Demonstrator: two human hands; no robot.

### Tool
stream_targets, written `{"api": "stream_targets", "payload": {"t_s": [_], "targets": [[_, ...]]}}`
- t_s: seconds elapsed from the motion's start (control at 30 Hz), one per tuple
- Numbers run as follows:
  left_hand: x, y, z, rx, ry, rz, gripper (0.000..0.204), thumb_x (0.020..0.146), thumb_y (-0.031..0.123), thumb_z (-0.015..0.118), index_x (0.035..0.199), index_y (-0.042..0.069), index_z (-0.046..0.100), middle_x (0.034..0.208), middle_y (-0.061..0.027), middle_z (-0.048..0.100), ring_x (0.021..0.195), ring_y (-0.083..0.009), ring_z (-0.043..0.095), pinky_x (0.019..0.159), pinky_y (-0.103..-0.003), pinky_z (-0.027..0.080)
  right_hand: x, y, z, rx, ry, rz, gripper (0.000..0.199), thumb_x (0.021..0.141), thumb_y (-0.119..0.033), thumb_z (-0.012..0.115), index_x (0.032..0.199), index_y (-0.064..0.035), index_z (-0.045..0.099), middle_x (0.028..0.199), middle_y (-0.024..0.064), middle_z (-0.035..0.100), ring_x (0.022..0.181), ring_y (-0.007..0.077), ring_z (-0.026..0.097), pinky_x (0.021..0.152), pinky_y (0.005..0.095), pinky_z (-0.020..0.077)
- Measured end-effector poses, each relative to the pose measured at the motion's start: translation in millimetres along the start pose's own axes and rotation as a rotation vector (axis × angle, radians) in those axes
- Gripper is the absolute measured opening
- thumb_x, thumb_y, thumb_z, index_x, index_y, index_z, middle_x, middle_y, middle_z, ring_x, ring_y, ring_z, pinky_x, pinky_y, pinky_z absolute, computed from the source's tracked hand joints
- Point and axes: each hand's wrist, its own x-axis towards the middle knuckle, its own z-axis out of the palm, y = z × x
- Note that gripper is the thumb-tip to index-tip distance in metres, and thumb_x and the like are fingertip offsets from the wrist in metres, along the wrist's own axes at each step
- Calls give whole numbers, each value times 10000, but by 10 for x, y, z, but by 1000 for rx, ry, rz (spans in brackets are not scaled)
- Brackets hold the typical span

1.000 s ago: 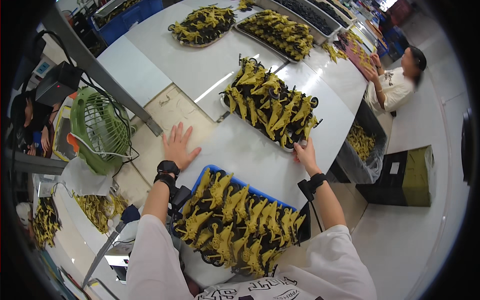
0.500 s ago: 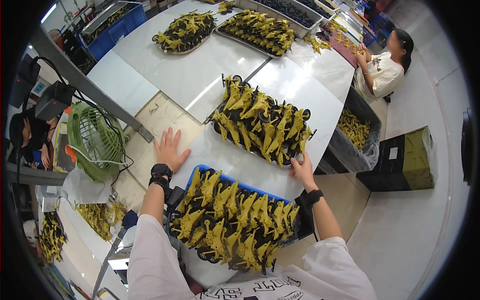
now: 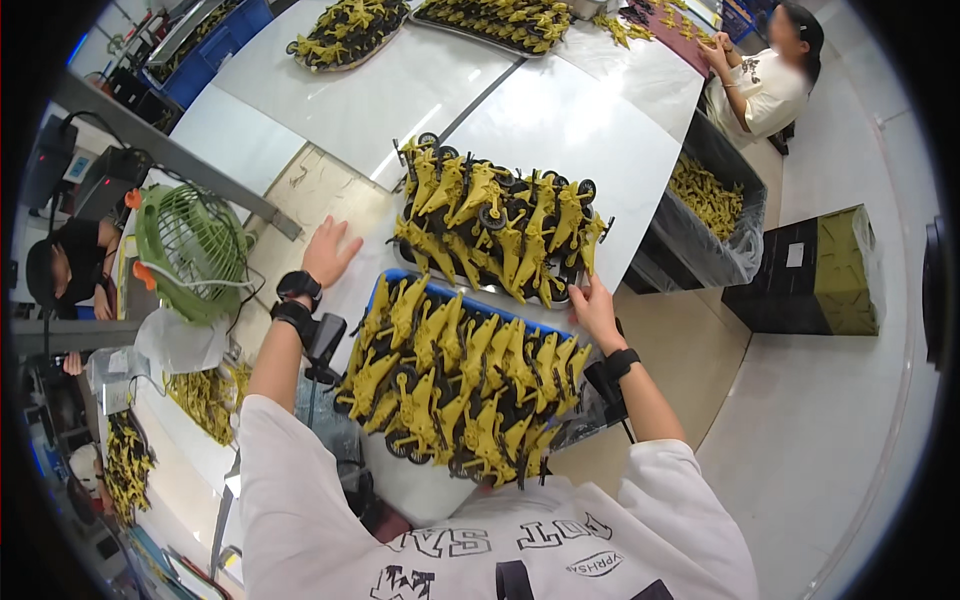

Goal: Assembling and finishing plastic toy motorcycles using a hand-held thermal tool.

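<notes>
A metal tray piled with yellow-and-black toy motorcycles lies on the white table in front of me. At its near right corner, my right hand grips the edge, fingers partly hidden by the tray. Closest to my body is a blue-rimmed tray, heaped with rows of the same toy motorcycles; its rim is right beside the metal tray. My left hand is open over the table's left part, fingers stretched out, holding nothing and apart from both trays.
A green fan and a grey metal post stand at the left. More loaded trays sit at the far side. On the right are a lined bin of yellow parts, a dark box and a seated person.
The metal tray has come nearer to the blue-rimmed one, with my right hand at its corner. My left hand's fingers are less spread. The whole view has shifted.
</notes>
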Motion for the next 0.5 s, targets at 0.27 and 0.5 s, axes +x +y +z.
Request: {"api": "stream_targets", "payload": {"t_s": [0.27,0.5], "targets": [[-1053,933,-1315,-594,53,-139,465,852,327,591,1195,24,510,1087,-158,597,1019,-224,566,873,-331,436,-174,206,50,-31,45,-98,513,798,-153,603,1266,-87,404,627,121,607,478,196,585,496,331,459],[-2595,2238,-1582,-1038,126,-131,447,882,179,552,1282,25,423,1214,-124,530,1128,-188,495,938,-302,388,-171,601,133,156,-47,28,504,748,-240,673,1134,-2,453,769,160,642,701,290,644,646,374,488]]}}
